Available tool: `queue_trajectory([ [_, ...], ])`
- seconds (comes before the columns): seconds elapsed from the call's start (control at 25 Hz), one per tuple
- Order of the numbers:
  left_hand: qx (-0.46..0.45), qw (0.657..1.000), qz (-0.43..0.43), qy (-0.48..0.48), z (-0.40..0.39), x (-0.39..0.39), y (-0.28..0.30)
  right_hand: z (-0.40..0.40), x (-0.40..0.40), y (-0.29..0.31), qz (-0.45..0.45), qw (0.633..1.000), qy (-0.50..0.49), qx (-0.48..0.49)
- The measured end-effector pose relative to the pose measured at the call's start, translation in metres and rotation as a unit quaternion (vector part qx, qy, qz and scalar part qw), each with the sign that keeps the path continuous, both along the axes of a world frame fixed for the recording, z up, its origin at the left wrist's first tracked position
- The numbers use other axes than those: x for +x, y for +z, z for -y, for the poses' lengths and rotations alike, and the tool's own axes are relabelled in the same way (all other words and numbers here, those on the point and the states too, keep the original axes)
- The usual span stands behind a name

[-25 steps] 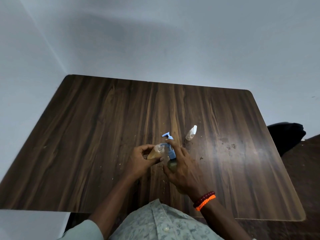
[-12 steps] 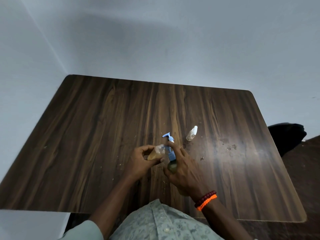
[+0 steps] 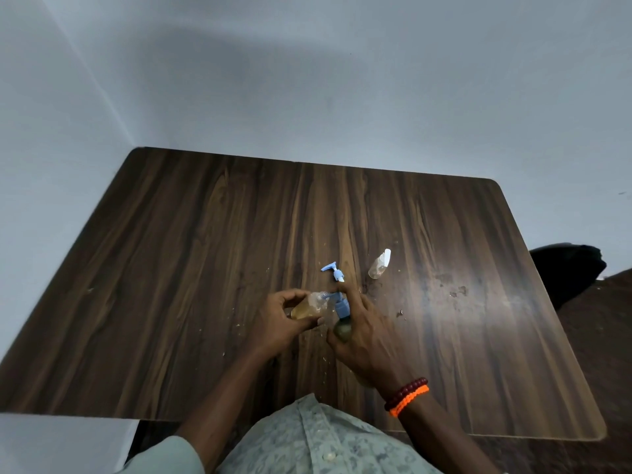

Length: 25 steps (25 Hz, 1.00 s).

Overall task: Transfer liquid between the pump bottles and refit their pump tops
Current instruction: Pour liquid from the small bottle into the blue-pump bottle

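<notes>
My left hand (image 3: 280, 323) grips a clear bottle of amber liquid (image 3: 307, 307), tilted with its open neck toward the right. My right hand (image 3: 366, 336) holds a darker bottle (image 3: 343, 329) fitted with a blue pump top (image 3: 342, 306). That pump's spout points at the clear bottle's neck, and my right forefinger rests on top of the pump. A loose blue pump top (image 3: 332, 271) lies on the table just beyond the hands. The lower part of the darker bottle is hidden by my right palm.
A small clear bottle with a white cap (image 3: 379, 265) lies on its side to the right of the loose pump. The dark wood table (image 3: 205, 251) carries crumbs and dried stains on its right half. A black object (image 3: 567, 271) sits beyond the right edge.
Both hands keep the same hold on their bottles. Only the view has shifted slightly.
</notes>
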<state>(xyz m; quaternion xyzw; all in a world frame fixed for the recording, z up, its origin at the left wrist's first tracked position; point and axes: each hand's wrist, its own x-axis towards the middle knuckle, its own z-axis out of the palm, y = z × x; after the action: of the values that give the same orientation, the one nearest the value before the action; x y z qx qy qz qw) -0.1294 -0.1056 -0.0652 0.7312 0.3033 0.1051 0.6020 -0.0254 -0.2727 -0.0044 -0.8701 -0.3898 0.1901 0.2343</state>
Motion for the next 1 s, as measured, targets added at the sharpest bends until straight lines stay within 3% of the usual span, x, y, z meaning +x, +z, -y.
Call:
queue_trajectory([
  [1.0,-0.002,1.000,0.007,0.000,0.0023,-0.0004,0.0019,0.0010,-0.0029,-0.0068,0.013,1.000,0.003,0.018],
])
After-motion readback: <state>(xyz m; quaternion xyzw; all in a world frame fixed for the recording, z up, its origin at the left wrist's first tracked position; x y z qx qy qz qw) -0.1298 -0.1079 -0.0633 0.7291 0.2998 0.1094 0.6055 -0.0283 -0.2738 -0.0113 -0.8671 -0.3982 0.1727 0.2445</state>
